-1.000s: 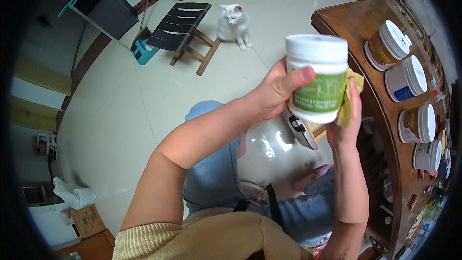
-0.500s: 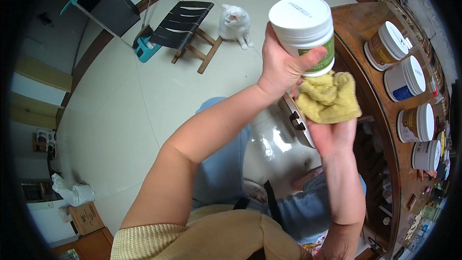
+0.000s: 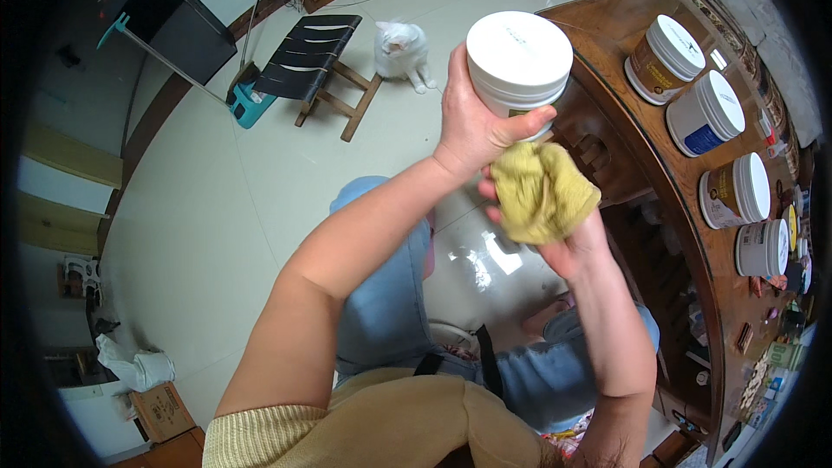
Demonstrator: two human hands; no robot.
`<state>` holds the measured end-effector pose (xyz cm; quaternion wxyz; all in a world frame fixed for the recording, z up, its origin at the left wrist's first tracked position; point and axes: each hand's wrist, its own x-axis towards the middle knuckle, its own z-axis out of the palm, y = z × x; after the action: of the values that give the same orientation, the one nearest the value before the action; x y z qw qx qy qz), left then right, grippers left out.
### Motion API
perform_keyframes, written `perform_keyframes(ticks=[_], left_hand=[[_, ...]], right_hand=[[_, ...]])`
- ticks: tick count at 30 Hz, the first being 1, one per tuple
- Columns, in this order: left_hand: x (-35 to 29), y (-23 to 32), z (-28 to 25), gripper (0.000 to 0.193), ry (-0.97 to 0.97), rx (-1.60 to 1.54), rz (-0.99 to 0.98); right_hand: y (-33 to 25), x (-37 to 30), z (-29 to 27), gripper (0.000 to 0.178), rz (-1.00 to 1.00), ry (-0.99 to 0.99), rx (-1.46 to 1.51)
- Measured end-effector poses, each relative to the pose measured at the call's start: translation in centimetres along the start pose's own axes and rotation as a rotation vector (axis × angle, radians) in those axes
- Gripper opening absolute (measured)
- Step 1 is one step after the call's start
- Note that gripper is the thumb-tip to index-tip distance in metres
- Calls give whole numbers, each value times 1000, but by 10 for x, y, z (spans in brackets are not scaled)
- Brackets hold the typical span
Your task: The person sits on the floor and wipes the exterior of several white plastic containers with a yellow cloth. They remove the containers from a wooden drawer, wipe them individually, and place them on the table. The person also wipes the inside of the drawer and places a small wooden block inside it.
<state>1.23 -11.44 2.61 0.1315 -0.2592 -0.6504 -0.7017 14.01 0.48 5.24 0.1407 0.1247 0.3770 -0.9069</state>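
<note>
My left hand (image 3: 477,126) is wrapped round a white plastic jar (image 3: 520,48) with a wide white lid, gripping its side with the thumb toward the right. Only a sliver of the jar's green label shows. Below the jar, my right hand (image 3: 576,247) holds a crumpled yellow cloth (image 3: 546,195) spread over its upturned palm. The cloth's upper edge is close under the jar's base; whether they touch I cannot tell. Some right fingertips show at the cloth's left edge.
Several lidded jars, among them a brown-labelled jar (image 3: 665,61) and a blue-labelled jar (image 3: 706,114), line the curved wooden table (image 3: 598,43) at right. Beyond my arms are a white cat (image 3: 403,52), a folding stool (image 3: 312,56) and a teal dustpan (image 3: 251,107).
Both hands have shifted left with the jar and cloth. The jar's lid now tips more toward me, covering most of the label. The view has moved slightly too.
</note>
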Motion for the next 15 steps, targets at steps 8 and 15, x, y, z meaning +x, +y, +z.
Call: perform_keyframes(ticks=[8, 15], left_hand=[[-31, 0, -5, 96, -275, 400, 173], [-56, -8, 7, 94, -484, 272, 159]], right_hand=[[-28, -18, -26, 37, -972, 337, -1087], [-18, -7, -21, 43, -1147, 145, -1696]])
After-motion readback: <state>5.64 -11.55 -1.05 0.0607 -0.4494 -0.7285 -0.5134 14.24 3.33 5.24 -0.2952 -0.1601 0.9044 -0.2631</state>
